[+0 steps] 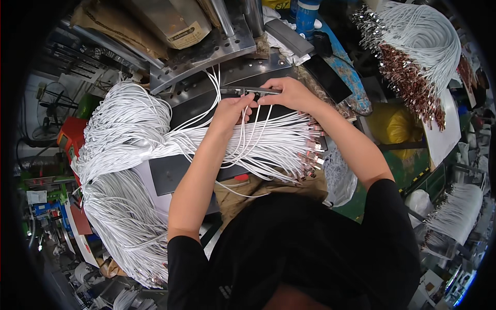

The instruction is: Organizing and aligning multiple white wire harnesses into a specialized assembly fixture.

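Note:
Both of my hands meet at a narrow dark metal bar [231, 91] in front of a perforated steel plate. My left hand [232, 112] is closed in a pinch on a white cable [244, 132] that hangs from its fingertips. My right hand [292, 94] is closed at the bar's right end, thumb and forefinger close together; what sits between them is too small to make out. Below the hands lies a thick bundle of white cables [206, 138], its metal-tipped connectors [311, 155] fanned out to the right.
Large coils of white cable [124, 116] pile up on the left. Overhead stands a steel press frame [206, 54] with brown paper sacks. A black phone [327, 77] lies on the right. Farther right are a big cable bundle [421, 39] with copper-coloured ends and a yellow bag [390, 124].

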Action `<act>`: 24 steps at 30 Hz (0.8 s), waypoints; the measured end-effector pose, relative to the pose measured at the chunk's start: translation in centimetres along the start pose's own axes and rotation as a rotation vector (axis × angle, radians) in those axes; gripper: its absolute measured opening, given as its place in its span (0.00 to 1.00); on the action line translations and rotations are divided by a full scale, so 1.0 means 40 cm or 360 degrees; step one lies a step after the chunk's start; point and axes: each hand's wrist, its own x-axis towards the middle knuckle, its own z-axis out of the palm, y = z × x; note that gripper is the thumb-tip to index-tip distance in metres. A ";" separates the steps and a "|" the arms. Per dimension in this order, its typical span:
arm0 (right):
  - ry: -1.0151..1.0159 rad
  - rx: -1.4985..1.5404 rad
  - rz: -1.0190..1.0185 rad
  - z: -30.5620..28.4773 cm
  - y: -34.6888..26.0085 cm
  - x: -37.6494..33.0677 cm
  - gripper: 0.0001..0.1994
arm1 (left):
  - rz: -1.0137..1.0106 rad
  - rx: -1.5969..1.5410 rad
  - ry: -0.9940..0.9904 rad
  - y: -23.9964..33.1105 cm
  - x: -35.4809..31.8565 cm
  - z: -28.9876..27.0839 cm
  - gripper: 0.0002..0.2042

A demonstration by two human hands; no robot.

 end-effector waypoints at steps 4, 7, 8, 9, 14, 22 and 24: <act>-0.0036 0.0082 0.0027 -0.007 -0.020 0.000 0.18 | 0.0016 -0.0053 0.0010 -0.008 -0.002 -0.012 0.17; -0.0014 0.0159 0.0150 -0.012 -0.019 0.007 0.17 | 0.0068 -0.0149 0.0006 -0.022 -0.005 -0.046 0.16; 0.0004 0.0128 0.0169 -0.014 -0.020 0.007 0.17 | 0.0046 -0.0101 -0.0009 -0.022 -0.006 -0.062 0.15; 0.0023 0.0095 0.0187 -0.015 -0.030 0.005 0.17 | 0.0026 -0.0053 -0.0024 -0.014 -0.012 -0.075 0.15; -0.0115 0.0066 0.0115 -0.018 -0.031 -0.014 0.18 | -0.0083 0.0011 -0.0207 -0.015 0.001 -0.090 0.15; -0.0131 -0.0136 -0.0019 -0.014 -0.034 -0.008 0.22 | -0.0086 0.0035 -0.0234 -0.004 -0.004 -0.076 0.14; -0.0154 -0.0338 0.0016 -0.017 -0.077 -0.007 0.21 | -0.0074 0.0368 -0.0167 0.022 -0.030 -0.078 0.14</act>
